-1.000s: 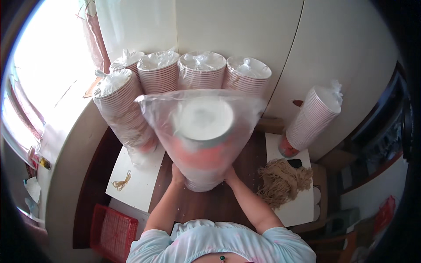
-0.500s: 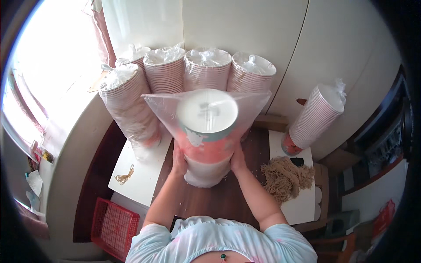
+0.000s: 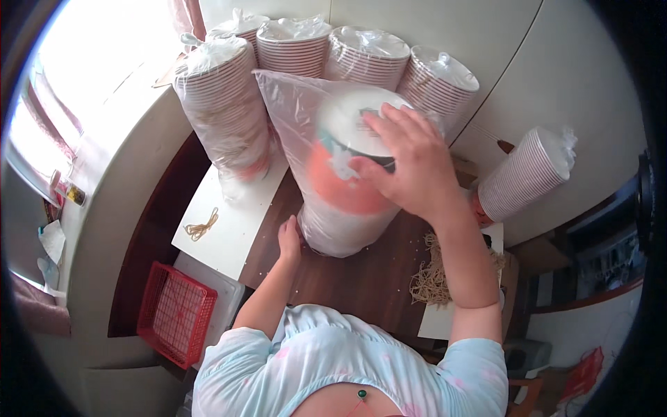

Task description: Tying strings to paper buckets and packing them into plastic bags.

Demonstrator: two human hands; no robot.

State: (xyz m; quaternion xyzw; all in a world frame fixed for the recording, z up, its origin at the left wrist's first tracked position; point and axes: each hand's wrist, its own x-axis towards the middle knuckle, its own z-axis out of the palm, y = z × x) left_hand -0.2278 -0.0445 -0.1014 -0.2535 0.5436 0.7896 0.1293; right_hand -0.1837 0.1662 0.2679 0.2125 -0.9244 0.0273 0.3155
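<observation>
A stack of paper buckets [image 3: 340,182] stands tilted on the dark tabletop in a clear plastic bag [image 3: 288,115]. The top bucket shows a white round base, a teal band and coral-red sides with a white animal print. My left hand [image 3: 290,240] grips the bag low on the left side, its fingers partly hidden against the plastic. Over the upper right of the stack lies my right hand [image 3: 410,160], with spread fingers on the white base and the thumb down its side. The bag's right part is mostly hidden behind that hand.
Several bagged bucket stacks [image 3: 222,104] line the back wall; another stack [image 3: 524,174] leans at the right. Tan strings [image 3: 434,274] lie heaped on a white board at right, a small bundle [image 3: 201,224] at left. A red plastic basket [image 3: 177,313] sits lower left.
My right hand has moved from the stack's right side up onto its top. The stack now tilts, its top leaning right. My left hand stays low at the left; the view has shifted.
</observation>
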